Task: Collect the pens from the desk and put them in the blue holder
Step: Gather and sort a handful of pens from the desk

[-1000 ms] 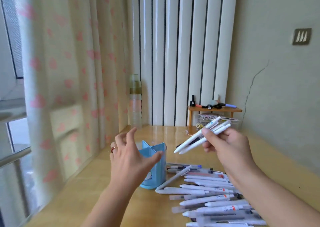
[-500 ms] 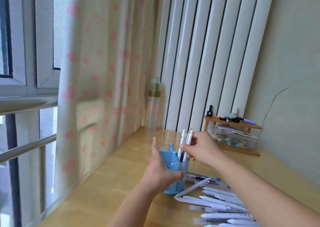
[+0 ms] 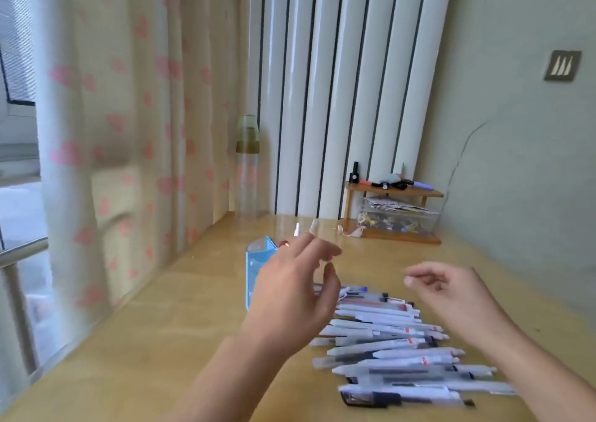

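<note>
The pens (image 3: 390, 341) lie in a loose heap on the table (image 3: 161, 341), lower centre of the frame. They appear light, stiff and smooth-barrelled, liable to roll; grip several mid-barrel. The blue holder (image 3: 256, 270) stands left of them, partly behind the left hand (image 3: 290, 296). Left hand and right hand (image 3: 451, 296) hover empty, fingers relaxed.

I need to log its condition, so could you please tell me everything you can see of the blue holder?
The blue holder is a light blue cup that looks like thin, slightly see-through plastic, with a divider showing at its open top. It stands upright on the wooden desk, left of the row of pens. The left hand in front hides its right side; whether the hand touches it, or what it contains, cannot be told.
</note>
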